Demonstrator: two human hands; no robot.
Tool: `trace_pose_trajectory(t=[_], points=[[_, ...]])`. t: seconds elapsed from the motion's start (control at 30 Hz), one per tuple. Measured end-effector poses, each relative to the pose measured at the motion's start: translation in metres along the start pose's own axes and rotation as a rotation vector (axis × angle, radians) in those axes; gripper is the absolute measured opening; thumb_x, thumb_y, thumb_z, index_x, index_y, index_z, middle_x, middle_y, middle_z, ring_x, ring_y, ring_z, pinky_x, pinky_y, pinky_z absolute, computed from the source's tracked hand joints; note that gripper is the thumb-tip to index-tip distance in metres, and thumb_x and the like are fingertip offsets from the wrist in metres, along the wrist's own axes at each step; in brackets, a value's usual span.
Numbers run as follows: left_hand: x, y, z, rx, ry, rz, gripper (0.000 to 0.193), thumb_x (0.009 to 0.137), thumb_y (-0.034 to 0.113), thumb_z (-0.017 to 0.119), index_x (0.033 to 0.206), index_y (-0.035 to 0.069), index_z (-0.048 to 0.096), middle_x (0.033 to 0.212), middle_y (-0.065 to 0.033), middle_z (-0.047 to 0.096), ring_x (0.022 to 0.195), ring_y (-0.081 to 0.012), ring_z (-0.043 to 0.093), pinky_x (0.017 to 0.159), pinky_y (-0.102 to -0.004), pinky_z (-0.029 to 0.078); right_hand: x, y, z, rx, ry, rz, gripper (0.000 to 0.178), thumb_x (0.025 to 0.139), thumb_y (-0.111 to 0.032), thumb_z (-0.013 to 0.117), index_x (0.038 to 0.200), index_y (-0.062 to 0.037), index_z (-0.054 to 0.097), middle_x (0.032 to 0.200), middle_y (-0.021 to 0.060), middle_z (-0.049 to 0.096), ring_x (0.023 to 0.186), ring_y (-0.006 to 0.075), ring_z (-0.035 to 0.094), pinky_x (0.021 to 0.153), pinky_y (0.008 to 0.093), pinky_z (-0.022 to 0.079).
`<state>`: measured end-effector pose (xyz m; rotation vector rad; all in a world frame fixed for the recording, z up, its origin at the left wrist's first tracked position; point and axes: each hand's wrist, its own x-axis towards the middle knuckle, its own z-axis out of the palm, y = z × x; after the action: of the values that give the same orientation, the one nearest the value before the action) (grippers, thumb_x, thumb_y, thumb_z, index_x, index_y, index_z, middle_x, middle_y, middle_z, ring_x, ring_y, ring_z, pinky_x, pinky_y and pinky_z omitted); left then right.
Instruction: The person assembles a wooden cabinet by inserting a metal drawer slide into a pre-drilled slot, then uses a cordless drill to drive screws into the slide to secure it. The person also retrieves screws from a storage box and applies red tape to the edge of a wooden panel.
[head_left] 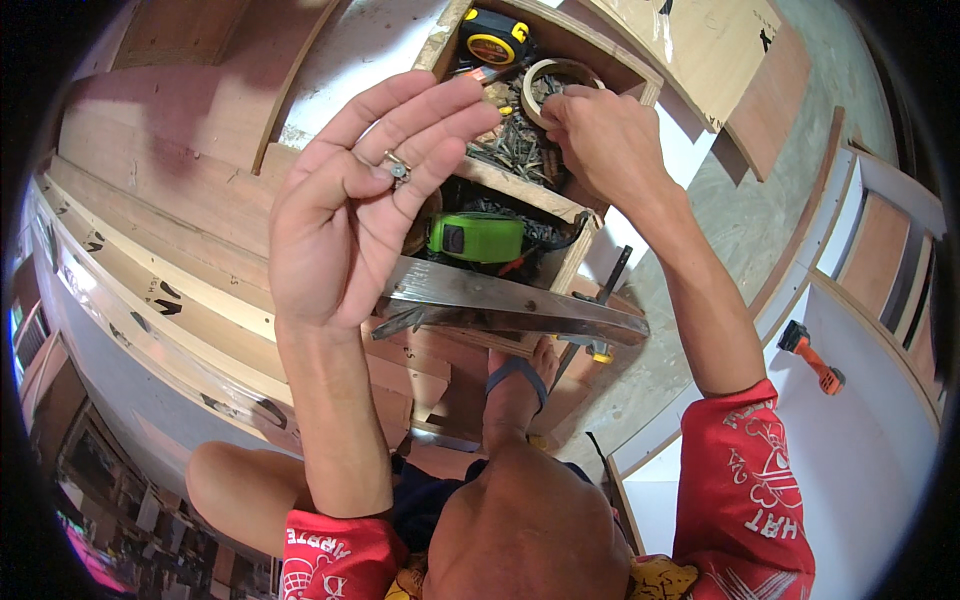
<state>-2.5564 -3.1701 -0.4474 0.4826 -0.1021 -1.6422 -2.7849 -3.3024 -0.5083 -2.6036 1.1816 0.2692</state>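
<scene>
My left hand (350,210) is raised palm up at the near left side of a wooden box (520,187). Its fingers are stretched out, and the thumb holds a few small screws (398,170) against them. Over the far compartment, my right hand (610,135) closes its fingertips on the rim of a roll of masking tape (535,88). Loose dark screws (505,150) lie beneath the roll. A yellow and black tape measure (492,40) sits at the far end. The near compartment holds a green tape measure (480,237).
A metal handsaw blade (500,300) lies across the near end of the box. Long wooden boards (190,260) run along the left. Plywood sheets (690,50) lie at the far right. An orange and black power tool (812,358) rests on a white panel at right.
</scene>
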Motion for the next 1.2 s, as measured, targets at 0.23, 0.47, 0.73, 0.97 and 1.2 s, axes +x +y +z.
trace_pose_trajectory(t=[0.23,0.47,0.73,0.97,1.2], points=[[-0.008,0.009,0.001,0.135,0.221,0.161,0.053,0.094,0.005,0.046,0.141,-0.018,0.047,0.128,-0.0291,0.063,0.111,-0.0319,0.065,0.098,-0.0374,0.053,-0.038,0.029,-0.044,0.783,0.220,0.069,0.031,0.101,-0.027,0.069,0.118,-0.0021,0.074,0.087,0.0078,0.073,0.079,0.0161,0.065,0.073,0.0328,0.051],[-0.003,0.010,-0.009,0.095,0.160,0.176,0.038,0.104,0.019,0.042,0.121,-0.010,0.061,0.071,0.0008,0.037,0.064,-0.0098,0.033,0.061,-0.0270,0.032,-0.079,0.039,-0.068,0.717,0.340,0.212,0.031,0.103,-0.025,0.067,0.122,-0.0018,0.075,0.087,0.0015,0.069,0.076,0.0087,0.056,0.069,0.0257,0.044],[0.001,-0.004,0.004,0.556,0.511,0.314,0.026,0.106,0.021,0.057,0.116,-0.002,0.064,0.067,0.0074,0.026,0.057,-0.0043,0.022,0.053,-0.0242,0.021,-0.109,0.023,-0.082,0.524,0.394,0.137,0.023,0.097,-0.007,0.070,0.118,0.0008,0.074,0.085,0.0102,0.065,0.074,0.0195,0.060,0.067,0.0305,0.046],[0.002,-0.013,0.005,1.000,0.646,0.263,0.015,0.103,0.015,0.065,0.111,0.002,0.066,0.061,0.0098,0.042,0.055,0.0008,0.033,0.051,-0.0227,0.025,-0.082,0.011,-0.080,0.433,0.334,-0.021,0.029,0.097,-0.002,0.069,0.125,-0.0048,0.074,0.091,0.0103,0.066,0.084,0.0184,0.064,0.073,0.0308,0.050],[0.035,-0.003,0.034,1.776,0.307,0.077,0.019,0.096,0.015,0.069,0.110,0.002,0.072,0.069,-0.0067,0.067,0.060,-0.0097,0.060,0.057,-0.0291,0.045,-0.093,0.023,-0.052,0.449,0.607,0.480,0.023,0.099,-0.016,0.071,0.117,-0.0024,0.076,0.083,0.0122,0.070,0.067,0.0217,0.063,0.062,0.0344,0.050]])
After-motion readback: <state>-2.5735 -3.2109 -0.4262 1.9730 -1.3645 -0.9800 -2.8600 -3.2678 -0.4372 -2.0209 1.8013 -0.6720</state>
